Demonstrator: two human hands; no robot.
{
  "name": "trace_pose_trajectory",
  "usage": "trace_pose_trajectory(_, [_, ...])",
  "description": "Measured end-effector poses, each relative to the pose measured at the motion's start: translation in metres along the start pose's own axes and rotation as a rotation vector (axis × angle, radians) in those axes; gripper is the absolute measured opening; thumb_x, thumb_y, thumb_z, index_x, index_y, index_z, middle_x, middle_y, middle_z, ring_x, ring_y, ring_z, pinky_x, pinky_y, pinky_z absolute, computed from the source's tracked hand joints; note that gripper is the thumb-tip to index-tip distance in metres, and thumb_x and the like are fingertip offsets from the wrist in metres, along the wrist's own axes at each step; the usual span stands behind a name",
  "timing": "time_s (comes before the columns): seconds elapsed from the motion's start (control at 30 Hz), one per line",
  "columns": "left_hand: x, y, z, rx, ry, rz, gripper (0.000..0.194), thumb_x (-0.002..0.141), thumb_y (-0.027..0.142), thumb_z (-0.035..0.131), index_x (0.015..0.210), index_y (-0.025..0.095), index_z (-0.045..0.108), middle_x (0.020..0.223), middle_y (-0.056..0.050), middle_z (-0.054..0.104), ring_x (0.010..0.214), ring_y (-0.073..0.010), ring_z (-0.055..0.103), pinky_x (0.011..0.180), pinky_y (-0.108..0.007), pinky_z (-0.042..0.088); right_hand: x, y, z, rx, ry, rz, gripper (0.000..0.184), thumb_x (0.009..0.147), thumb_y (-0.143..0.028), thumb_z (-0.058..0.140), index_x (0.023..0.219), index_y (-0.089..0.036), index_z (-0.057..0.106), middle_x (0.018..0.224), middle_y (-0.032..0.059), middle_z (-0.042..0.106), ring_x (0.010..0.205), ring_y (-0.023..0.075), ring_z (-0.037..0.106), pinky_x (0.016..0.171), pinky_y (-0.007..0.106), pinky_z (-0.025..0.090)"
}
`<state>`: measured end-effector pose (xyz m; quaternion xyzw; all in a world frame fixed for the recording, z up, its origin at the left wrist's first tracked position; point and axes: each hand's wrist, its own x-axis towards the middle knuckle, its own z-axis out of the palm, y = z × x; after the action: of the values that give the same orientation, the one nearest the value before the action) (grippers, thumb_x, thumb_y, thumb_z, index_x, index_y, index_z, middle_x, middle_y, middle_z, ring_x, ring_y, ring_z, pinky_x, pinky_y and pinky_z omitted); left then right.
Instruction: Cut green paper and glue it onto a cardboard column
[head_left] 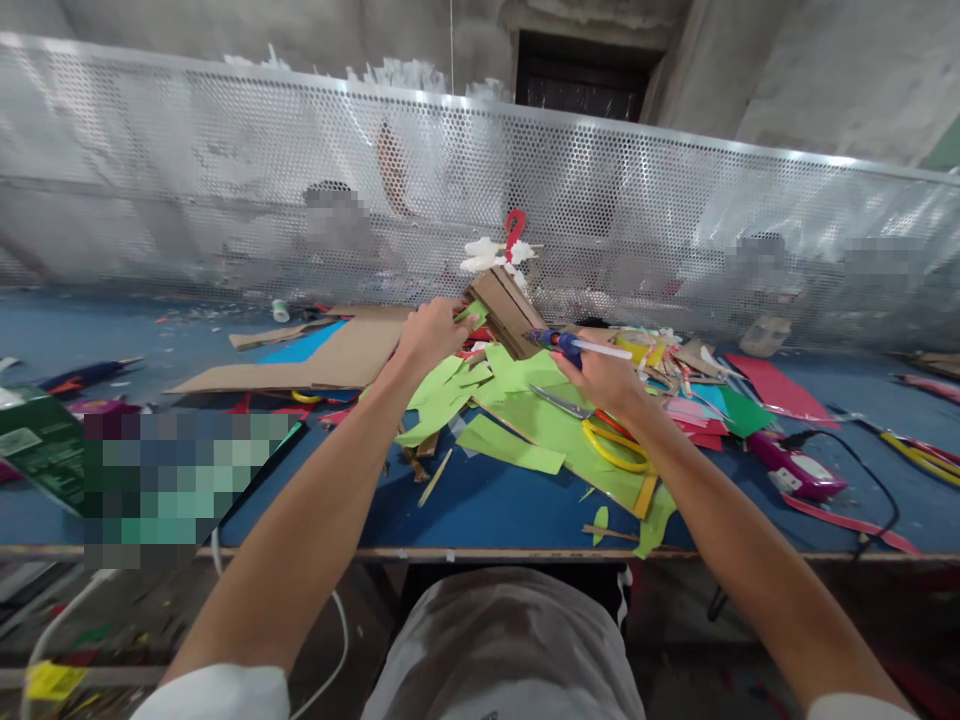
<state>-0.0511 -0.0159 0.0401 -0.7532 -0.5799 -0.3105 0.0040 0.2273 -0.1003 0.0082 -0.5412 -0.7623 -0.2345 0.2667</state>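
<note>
My right hand (pixel 604 378) is closed around a blue glue gun (pixel 566 345), with a whitish glue stick (pixel 616 350) poking out of its back. The gun's nozzle meets or nearly meets a brown cardboard piece (pixel 501 305), which stands tilted above the paper scraps. My left hand (pixel 435 330) pinches a small green paper piece (pixel 475 315) at the cardboard's left side; whether these fingers also grip the cardboard, I cannot tell. White fluffy shapes (pixel 484 254) and a red curved strip (pixel 515 230) rise at the cardboard's top. Below my hands lie green paper scraps (pixel 510 442) and scissors (pixel 615 445) with yellow-orange handles.
Flat cardboard (pixel 352 345) lies at left on the blue table (pixel 450 510). A propped screen (pixel 262 465) stands near the left front. Purple device (pixel 799 468) with black cord, red sheet (pixel 780 388) and pliers (pixel 911 450) are at right. A perforated metal panel (pixel 247 200) runs behind.
</note>
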Motion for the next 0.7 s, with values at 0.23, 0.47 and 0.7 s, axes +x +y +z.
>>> trace_pose_trajectory(0.23, [0.005,-0.01,0.0,0.071,-0.034,-0.065,0.04,0.097,0.054,0.053,0.112,0.024,0.076,0.1,-0.013,0.08,0.1,-0.0327,0.073,0.083,-0.035,0.05,0.001,0.006,0.002,0.015,-0.092,0.026,0.044,0.106,-0.053,0.048,0.102,-0.017,0.071,0.095,0.0138,0.073,0.083,0.028,0.067,0.074,0.035,0.042])
trace_pose_trajectory(0.47, [0.001,-0.003,0.004,0.072,-0.05,-0.005,0.039,0.097,0.054,0.052,0.101,0.024,0.075,0.094,-0.012,0.079,0.098,-0.0335,0.073,0.081,-0.037,0.05,-0.001,0.006,0.007,0.208,0.012,-0.041,0.039,0.106,-0.053,0.048,0.109,-0.019,0.067,0.109,0.0122,0.07,0.091,0.0263,0.066,0.078,0.035,0.047])
trace_pose_trajectory(0.7, [-0.012,0.024,0.0,0.054,-0.084,0.042,0.033,0.098,0.05,0.053,0.094,0.025,0.075,0.092,-0.011,0.078,0.096,-0.0339,0.073,0.08,-0.039,0.05,0.0,0.003,0.009,0.14,0.089,-0.018,0.044,0.107,-0.057,0.044,0.1,-0.021,0.067,0.097,0.0112,0.066,0.085,0.0259,0.063,0.075,0.036,0.045])
